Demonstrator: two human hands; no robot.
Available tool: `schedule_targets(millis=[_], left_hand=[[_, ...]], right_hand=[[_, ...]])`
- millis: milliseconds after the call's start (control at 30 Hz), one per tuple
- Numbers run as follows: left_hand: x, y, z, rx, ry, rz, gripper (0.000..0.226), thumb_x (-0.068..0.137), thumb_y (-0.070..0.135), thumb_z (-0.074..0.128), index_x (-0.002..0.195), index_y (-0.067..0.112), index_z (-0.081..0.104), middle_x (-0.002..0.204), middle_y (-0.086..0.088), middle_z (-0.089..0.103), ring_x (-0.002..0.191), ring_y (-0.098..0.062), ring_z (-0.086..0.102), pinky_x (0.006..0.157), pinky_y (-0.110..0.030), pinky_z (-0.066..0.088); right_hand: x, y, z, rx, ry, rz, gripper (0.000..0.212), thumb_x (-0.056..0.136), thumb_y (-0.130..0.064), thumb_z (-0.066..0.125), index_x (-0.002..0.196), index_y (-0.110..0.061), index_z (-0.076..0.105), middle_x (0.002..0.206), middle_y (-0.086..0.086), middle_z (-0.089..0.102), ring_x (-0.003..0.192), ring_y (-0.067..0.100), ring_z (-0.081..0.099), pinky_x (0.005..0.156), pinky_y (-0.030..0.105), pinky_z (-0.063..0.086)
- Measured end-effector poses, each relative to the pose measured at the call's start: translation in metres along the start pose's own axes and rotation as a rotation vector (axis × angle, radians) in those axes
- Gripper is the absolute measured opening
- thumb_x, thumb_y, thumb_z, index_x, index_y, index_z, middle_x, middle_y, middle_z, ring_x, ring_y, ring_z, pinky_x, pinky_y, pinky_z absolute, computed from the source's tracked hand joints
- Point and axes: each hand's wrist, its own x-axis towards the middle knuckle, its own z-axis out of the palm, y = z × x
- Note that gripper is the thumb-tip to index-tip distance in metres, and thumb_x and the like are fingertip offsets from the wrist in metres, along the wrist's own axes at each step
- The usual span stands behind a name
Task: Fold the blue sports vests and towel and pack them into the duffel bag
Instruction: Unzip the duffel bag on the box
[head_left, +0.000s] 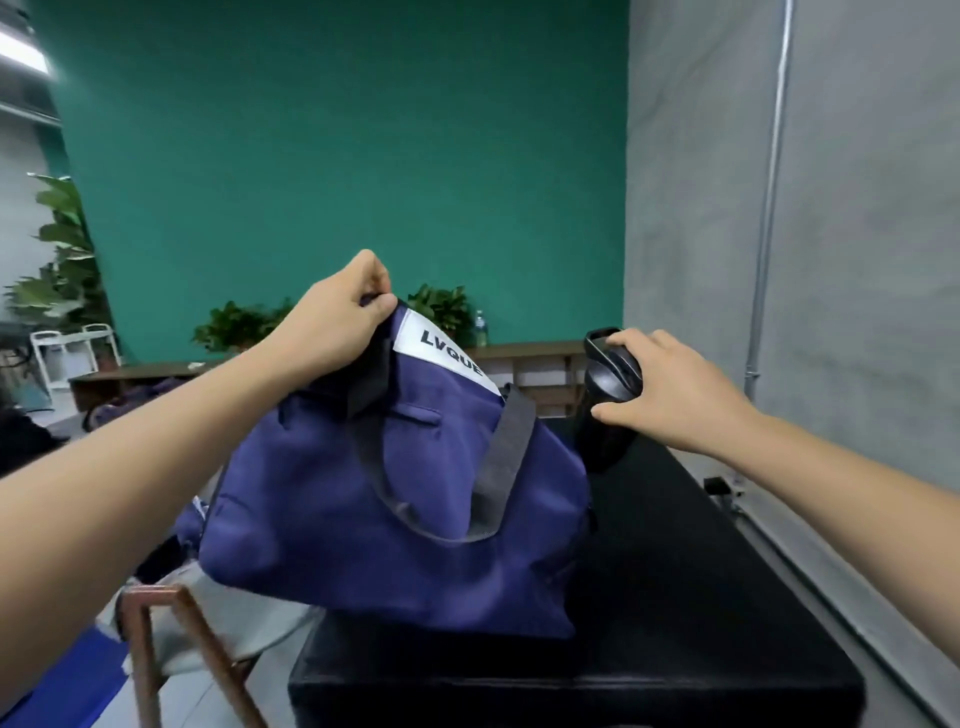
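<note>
A navy blue duffel bag (415, 509) with grey straps and a white LVQUE label stands on a black table (675, 597), hanging partly over its left edge. My left hand (337, 322) pinches the bag's top edge and pulls it upward. My right hand (670, 389) grips the lid of a black bottle (605, 431) that stands upright just right of the bag. White and light-blue fabric (195, 512) peeks out behind the bag's left side. Whether it is a vest or the towel I cannot tell.
A brown chair frame (156, 644) with grey cloth on it stands left of the table. A grey wall (831, 260) runs close along the table's right side. Plants and a shelf line the green back wall.
</note>
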Motion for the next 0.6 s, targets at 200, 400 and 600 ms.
schedule_targets(millis=[200,400,600], left_hand=[[0.042,0.062,0.103,-0.128,-0.099,0.120,0.008,0.107,0.022,0.058,0.104,0.018,0.051,0.090,0.007,0.061,0.084,-0.020,0.053,0.074,-0.032,0.032],[0.076,0.109,0.188,-0.268,-0.163,0.222,0.010,0.107,0.022,0.058,0.100,0.022,0.050,0.084,0.010,0.058,0.073,0.001,0.049,0.071,-0.017,0.038],[0.089,0.136,0.242,-0.430,-0.227,0.376,0.011,0.108,0.016,0.055,0.101,0.020,0.048,0.083,0.021,0.053,0.077,-0.002,0.045,0.078,-0.021,0.039]], right_hand=[[-0.008,0.093,-0.033,-0.082,0.001,0.157,0.082,0.072,-0.065,0.078,0.143,-0.041,0.045,0.115,-0.001,0.053,0.108,0.030,0.063,0.089,0.042,0.054],[-0.016,0.164,-0.054,-0.156,0.007,0.285,0.083,0.073,-0.062,0.080,0.145,-0.038,0.046,0.122,-0.001,0.055,0.113,0.030,0.062,0.088,0.041,0.052],[-0.024,0.208,-0.065,-0.175,0.026,0.369,0.081,0.071,-0.062,0.081,0.142,-0.039,0.048,0.117,-0.001,0.055,0.109,0.029,0.061,0.092,0.044,0.055]])
